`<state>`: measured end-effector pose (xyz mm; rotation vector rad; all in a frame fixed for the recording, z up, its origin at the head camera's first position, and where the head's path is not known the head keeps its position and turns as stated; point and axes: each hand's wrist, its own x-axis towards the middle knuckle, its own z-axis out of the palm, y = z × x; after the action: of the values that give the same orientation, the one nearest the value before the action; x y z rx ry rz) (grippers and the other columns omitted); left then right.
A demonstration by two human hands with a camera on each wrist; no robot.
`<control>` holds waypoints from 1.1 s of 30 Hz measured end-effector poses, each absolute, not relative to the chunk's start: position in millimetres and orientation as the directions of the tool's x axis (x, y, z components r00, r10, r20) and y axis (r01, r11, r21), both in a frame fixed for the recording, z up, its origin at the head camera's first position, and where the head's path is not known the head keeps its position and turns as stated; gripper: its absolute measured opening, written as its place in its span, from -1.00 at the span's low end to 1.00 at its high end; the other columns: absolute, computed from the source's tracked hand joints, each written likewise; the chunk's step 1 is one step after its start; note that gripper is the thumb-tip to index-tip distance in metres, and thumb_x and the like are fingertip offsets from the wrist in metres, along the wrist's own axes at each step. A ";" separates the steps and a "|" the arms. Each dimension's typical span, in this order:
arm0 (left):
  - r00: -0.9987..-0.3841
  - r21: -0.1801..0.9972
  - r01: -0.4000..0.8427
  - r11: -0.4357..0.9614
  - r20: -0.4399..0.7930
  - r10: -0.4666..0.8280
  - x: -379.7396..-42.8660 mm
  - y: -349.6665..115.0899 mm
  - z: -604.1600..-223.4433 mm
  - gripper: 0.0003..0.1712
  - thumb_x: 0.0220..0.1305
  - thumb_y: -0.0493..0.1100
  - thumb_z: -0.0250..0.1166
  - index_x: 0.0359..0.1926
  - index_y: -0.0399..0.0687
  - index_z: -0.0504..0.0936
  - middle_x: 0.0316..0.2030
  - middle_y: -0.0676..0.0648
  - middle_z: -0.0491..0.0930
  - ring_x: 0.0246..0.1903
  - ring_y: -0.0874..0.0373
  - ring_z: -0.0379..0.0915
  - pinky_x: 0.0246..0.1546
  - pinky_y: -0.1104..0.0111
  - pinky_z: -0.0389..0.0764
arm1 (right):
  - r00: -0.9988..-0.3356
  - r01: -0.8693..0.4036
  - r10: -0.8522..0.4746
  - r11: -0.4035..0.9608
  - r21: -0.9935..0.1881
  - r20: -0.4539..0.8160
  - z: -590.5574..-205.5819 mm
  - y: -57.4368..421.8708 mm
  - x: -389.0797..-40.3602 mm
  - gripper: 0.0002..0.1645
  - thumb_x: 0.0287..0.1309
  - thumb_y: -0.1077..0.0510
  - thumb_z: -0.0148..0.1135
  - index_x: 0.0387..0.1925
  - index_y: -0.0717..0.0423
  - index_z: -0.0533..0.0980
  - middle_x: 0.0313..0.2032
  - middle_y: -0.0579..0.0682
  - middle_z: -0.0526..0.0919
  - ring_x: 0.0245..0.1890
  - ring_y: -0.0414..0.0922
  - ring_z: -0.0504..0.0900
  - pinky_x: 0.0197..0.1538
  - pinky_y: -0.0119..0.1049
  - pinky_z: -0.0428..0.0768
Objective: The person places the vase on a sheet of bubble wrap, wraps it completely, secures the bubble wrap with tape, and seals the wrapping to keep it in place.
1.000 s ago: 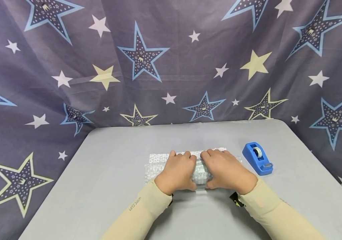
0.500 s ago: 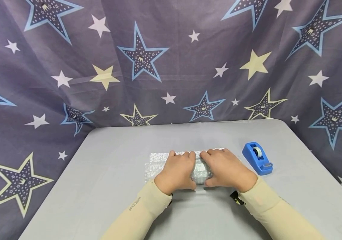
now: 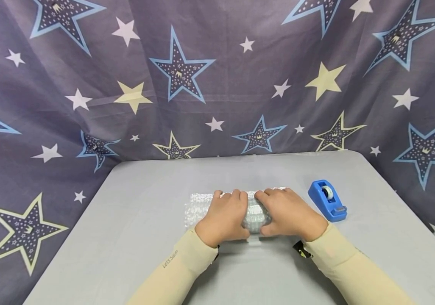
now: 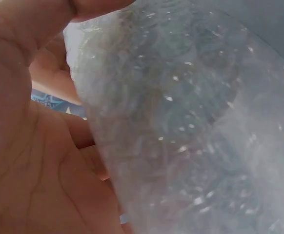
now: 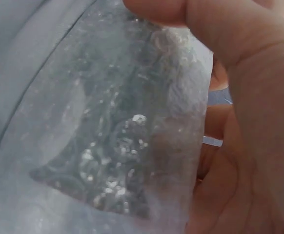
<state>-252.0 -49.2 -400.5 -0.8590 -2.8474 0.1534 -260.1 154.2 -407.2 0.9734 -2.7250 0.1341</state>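
A roll of clear bubble wrap (image 3: 255,216) lies crosswise near the middle of the table, with a flat strip of the same wrap showing at its far side. My left hand (image 3: 226,217) grips the roll left of its middle, fingers over the top and thumb at the near side. In the same way my right hand (image 3: 288,212) holds it to the right. Through the layers of bubble wrap (image 4: 181,112) in the left wrist view, a dull greenish shape shows; its kind is unclear. The right wrist view has a darker, angular outline under the bubble wrap (image 5: 117,141).
A blue tape dispenser (image 3: 328,200) with a roll of tape stands to the right of the right hand. The grey table (image 3: 145,212) reaches back to a dark star-patterned curtain (image 3: 217,84).
Both hands have shifted very slightly away from the body with the roll. Less of the flat strip shows beyond it. The tape dispenser has stayed in place.
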 end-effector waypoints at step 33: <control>-0.747 -0.335 0.498 0.800 0.303 0.592 -239.6 -36.1 -400.5 -0.26 -0.30 0.17 0.67 -0.10 -0.07 0.63 -0.34 0.03 0.61 -0.39 0.10 0.61 -0.28 0.22 0.53 | -0.765 -0.630 -0.589 0.769 -0.110 0.260 -415.1 157.5 -266.5 -0.14 -0.21 -0.23 0.42 0.14 0.12 0.53 -0.15 -0.08 0.67 -0.25 -0.13 0.61 -0.18 -0.04 0.59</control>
<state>-239.6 -36.1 -400.5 -0.8213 -2.5909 0.3274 -266.5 157.5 -415.1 0.9609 -2.7539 0.2824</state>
